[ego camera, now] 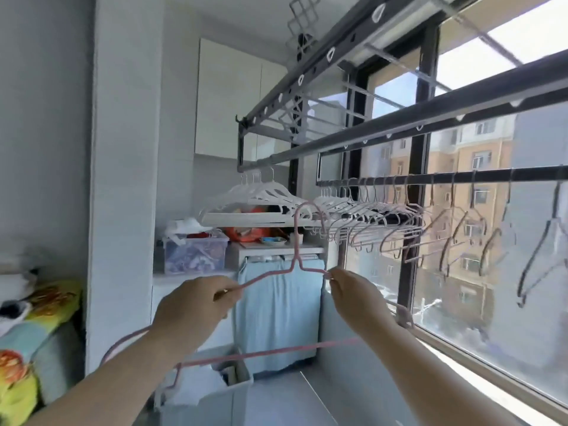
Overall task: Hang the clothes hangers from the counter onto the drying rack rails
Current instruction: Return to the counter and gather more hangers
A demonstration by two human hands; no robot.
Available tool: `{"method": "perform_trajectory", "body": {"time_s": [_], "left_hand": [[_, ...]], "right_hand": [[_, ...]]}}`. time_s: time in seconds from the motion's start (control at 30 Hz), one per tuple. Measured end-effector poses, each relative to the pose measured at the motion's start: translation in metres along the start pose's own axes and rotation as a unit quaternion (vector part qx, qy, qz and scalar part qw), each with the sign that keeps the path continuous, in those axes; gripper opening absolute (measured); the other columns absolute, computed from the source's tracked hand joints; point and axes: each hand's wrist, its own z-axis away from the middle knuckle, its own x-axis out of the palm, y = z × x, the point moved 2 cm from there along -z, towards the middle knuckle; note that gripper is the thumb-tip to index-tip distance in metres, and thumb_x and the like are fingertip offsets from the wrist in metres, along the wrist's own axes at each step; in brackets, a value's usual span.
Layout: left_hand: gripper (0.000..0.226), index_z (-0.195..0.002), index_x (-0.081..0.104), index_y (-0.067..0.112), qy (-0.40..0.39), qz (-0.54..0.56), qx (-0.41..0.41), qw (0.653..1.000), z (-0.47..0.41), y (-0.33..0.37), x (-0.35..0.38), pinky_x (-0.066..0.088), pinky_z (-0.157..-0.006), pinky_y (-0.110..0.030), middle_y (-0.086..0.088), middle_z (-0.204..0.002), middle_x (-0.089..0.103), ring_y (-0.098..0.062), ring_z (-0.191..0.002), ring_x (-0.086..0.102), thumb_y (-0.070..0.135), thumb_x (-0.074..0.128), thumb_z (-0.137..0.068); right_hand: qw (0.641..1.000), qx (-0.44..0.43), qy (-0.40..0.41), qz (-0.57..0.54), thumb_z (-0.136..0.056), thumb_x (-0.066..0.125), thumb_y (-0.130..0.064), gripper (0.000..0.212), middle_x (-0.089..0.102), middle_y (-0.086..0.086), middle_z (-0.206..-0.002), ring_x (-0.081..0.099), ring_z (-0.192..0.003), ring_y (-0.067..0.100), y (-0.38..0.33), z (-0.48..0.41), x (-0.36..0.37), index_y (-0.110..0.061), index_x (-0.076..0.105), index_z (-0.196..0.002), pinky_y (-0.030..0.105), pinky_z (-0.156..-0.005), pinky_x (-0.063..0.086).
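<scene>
I hold a pink hanger (pixel 295 241) upright in front of me, its hook pointing up below the rails. My left hand (pixel 196 305) grips its left shoulder and my right hand (pixel 353 295) pinches its right shoulder. The dark drying rack rail (pixel 430 176) runs along the window and carries several pink hangers (pixel 408 229). A nearer rail (pixel 399 124) higher up holds several white hangers (pixel 264 195) at its far end. A third rail (pixel 322 47) runs overhead.
A counter (pixel 276 247) at the back holds a clear storage box (pixel 196 253) and small clutter, with a blue cloth (pixel 276 315) hanging below. A grey bin (pixel 209 392) stands under my hands. The window (pixel 491 272) is on the right, a patterned blanket (pixel 27 342) at left.
</scene>
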Motion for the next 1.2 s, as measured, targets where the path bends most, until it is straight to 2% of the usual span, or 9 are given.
{"method": "perform_trajectory", "body": {"time_s": [0.1, 0.3, 0.4, 0.5, 0.7, 0.83, 0.93, 1.1, 1.2], "left_hand": [[0.022, -0.111, 0.057, 0.035, 0.050, -0.003, -0.007, 0.999, -0.039, -0.018, 0.004, 0.029, -0.050, -0.012, 0.026, -0.067, 0.049, 0.006, -0.060, 0.047, 0.035, 0.044, -0.093], [0.018, -0.079, 0.061, 0.032, 0.026, 0.062, -0.047, 0.997, -0.099, -0.066, 0.020, 0.038, -0.057, -0.024, 0.011, -0.063, 0.058, -0.005, -0.050, 0.046, 0.032, 0.049, -0.092], [0.022, -0.075, 0.063, 0.025, 0.036, 0.068, -0.015, 0.997, -0.129, -0.078, 0.028, 0.033, -0.044, -0.013, 0.009, -0.057, 0.056, -0.003, -0.038, 0.045, 0.027, 0.049, -0.093], [0.026, -0.068, 0.058, 0.027, 0.027, 0.126, 0.009, 0.992, -0.160, -0.087, 0.034, 0.037, -0.042, -0.010, 0.005, -0.058, 0.058, 0.000, -0.037, 0.050, 0.026, 0.048, -0.093], [0.030, -0.114, 0.063, 0.014, 0.142, 0.060, 0.084, 0.985, -0.245, -0.114, 0.017, 0.036, -0.081, -0.024, -0.003, -0.113, 0.063, -0.021, -0.104, 0.054, 0.025, 0.042, -0.095], [0.041, -0.132, 0.046, 0.018, 0.050, -0.032, 0.068, 0.996, -0.302, -0.138, 0.022, 0.039, -0.093, -0.033, -0.003, -0.133, 0.051, -0.024, -0.117, 0.049, 0.035, 0.044, -0.094], [0.044, -0.129, 0.044, 0.016, -0.029, -0.071, 0.081, 0.994, -0.326, -0.148, 0.036, 0.041, -0.083, -0.032, -0.002, -0.118, 0.058, -0.022, -0.103, 0.055, 0.043, 0.040, -0.094], [0.046, -0.126, 0.046, 0.013, -0.020, -0.095, 0.115, 0.989, -0.348, -0.158, 0.049, 0.044, -0.075, -0.032, -0.005, -0.111, 0.061, -0.023, -0.096, 0.058, 0.044, 0.042, -0.093], [0.041, -0.104, 0.059, 0.007, -0.086, -0.057, 0.126, 0.987, -0.359, -0.163, 0.059, 0.047, -0.073, -0.032, -0.004, -0.085, 0.063, -0.020, -0.075, 0.059, 0.043, 0.042, -0.093]], "right_hand": [[1.000, -0.027, 0.013, -0.007, -0.101, 0.030, -0.020, 0.033, 0.062, 0.005, -0.117, 0.058, -0.103, 0.023, 0.000, -0.052, 0.011, -0.018, 0.052, -0.125, 0.025, -0.066, 0.035], [0.998, -0.056, 0.028, -0.011, -0.099, 0.033, -0.018, 0.029, 0.062, 0.005, -0.114, 0.056, -0.100, 0.023, -0.016, -0.119, 0.037, -0.015, 0.057, -0.117, 0.027, -0.069, 0.036], [0.995, -0.072, 0.053, 0.037, -0.100, 0.034, -0.018, 0.032, 0.058, 0.000, -0.125, 0.053, -0.114, 0.020, -0.022, -0.146, 0.045, -0.018, 0.053, -0.125, 0.028, -0.088, 0.043], [0.986, -0.075, 0.083, 0.122, -0.100, 0.034, -0.015, 0.032, 0.060, 0.000, -0.123, 0.057, -0.110, 0.021, -0.026, -0.176, 0.047, -0.019, 0.051, -0.127, 0.033, -0.089, 0.048], [0.969, -0.069, 0.145, 0.188, -0.100, 0.036, -0.010, 0.031, 0.066, 0.002, -0.114, 0.064, -0.098, 0.019, -0.034, -0.221, 0.054, -0.013, 0.054, -0.125, 0.027, -0.083, 0.051], [0.962, -0.018, 0.167, 0.217, -0.101, 0.033, -0.015, 0.033, 0.062, 0.001, -0.121, 0.063, -0.103, 0.016, -0.036, -0.240, 0.055, -0.017, 0.049, -0.131, 0.023, -0.083, 0.049], [0.954, 0.020, 0.191, 0.231, -0.101, 0.032, -0.018, 0.034, 0.062, 0.000, -0.123, 0.063, -0.104, 0.017, -0.038, -0.244, 0.055, -0.018, 0.050, -0.131, 0.026, -0.082, 0.050], [0.950, 0.037, 0.213, 0.225, -0.100, 0.037, -0.018, 0.032, 0.065, 0.005, -0.117, 0.066, -0.099, 0.024, -0.047, -0.249, 0.057, -0.012, 0.059, -0.122, 0.033, -0.084, 0.050], [0.943, 0.038, 0.218, 0.247, -0.100, 0.035, -0.021, 0.034, 0.068, 0.008, -0.112, 0.067, -0.094, 0.025, -0.051, -0.259, 0.054, -0.011, 0.059, -0.122, 0.033, -0.080, 0.050]]}}
